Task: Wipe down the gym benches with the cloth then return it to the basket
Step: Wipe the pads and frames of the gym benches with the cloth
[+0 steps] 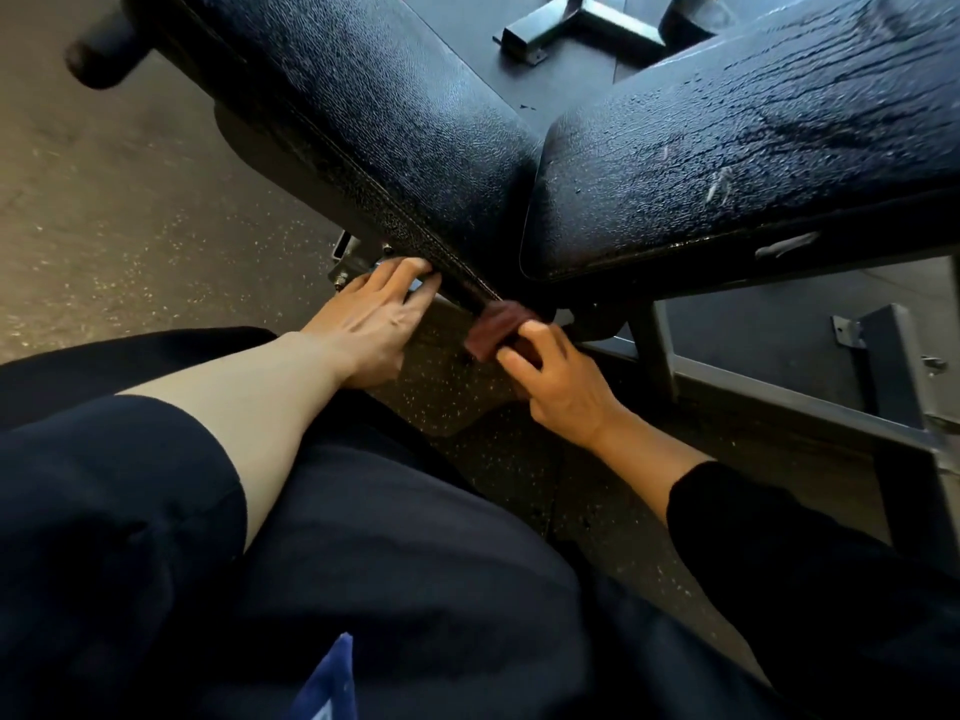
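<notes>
A black padded gym bench fills the upper frame, with its seat pad (363,122) at the left and its back pad (753,148) at the right, both wet and streaked. My right hand (556,379) grips a small reddish-brown cloth (493,330) and holds it against the lower edge of the seat pad, near the gap between the pads. My left hand (379,314) rests under the seat pad's near edge, its fingertips tucked beneath the stitched rim. No basket is in view.
The bench's grey steel frame (779,407) runs along the floor at the right, with a bracket (345,257) and bolts under the seat. Another metal base (582,23) stands beyond. Speckled rubber flooring (130,210) lies left. My dark-clothed knees fill the bottom.
</notes>
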The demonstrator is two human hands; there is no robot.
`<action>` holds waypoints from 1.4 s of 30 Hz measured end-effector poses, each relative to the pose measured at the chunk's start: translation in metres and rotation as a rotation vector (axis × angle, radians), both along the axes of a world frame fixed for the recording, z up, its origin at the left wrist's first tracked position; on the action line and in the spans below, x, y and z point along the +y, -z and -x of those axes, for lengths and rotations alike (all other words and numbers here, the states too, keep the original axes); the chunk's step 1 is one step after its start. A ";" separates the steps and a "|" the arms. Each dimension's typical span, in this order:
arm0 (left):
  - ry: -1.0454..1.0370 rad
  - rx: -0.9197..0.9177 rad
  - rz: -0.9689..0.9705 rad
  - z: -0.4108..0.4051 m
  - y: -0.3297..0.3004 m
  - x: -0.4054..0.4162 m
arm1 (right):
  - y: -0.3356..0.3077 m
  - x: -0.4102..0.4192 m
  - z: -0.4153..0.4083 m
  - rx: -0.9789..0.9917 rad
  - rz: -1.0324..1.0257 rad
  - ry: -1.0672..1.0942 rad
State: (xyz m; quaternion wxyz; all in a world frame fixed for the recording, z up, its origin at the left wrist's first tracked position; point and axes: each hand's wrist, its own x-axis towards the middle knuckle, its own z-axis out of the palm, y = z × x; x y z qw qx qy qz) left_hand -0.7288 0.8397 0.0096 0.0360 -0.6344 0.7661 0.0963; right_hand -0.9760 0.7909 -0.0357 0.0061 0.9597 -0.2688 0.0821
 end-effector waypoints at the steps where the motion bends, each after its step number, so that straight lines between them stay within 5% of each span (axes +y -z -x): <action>1: -0.017 0.010 0.022 0.000 -0.001 0.000 | -0.005 -0.004 -0.012 -0.075 0.045 0.000; 7: -0.248 0.064 0.049 -0.015 -0.007 0.006 | -0.012 -0.037 -0.053 -0.062 0.254 -0.084; 11: -0.301 0.102 0.055 -0.022 -0.004 0.008 | 0.004 -0.021 -0.031 0.068 0.184 -0.114; 18: -0.418 0.225 0.102 -0.022 -0.008 0.007 | -0.032 -0.032 -0.092 -0.097 0.360 -0.107; 22: -0.533 0.320 0.178 -0.027 -0.008 0.007 | -0.023 -0.025 -0.079 0.005 0.235 -0.128; 24: -0.636 0.411 0.224 -0.029 -0.008 0.005 | -0.030 -0.019 -0.085 -0.058 0.151 -0.130; 33: -0.843 0.681 0.619 -0.045 -0.027 0.011 | -0.089 -0.053 -0.200 -0.424 0.359 -0.428; 37: -0.826 0.676 0.549 -0.049 -0.021 0.010 | -0.090 -0.069 -0.213 -0.261 0.490 -0.538; 42: -0.836 0.658 0.477 -0.052 -0.016 0.006 | -0.086 -0.062 -0.200 -0.098 0.382 -0.444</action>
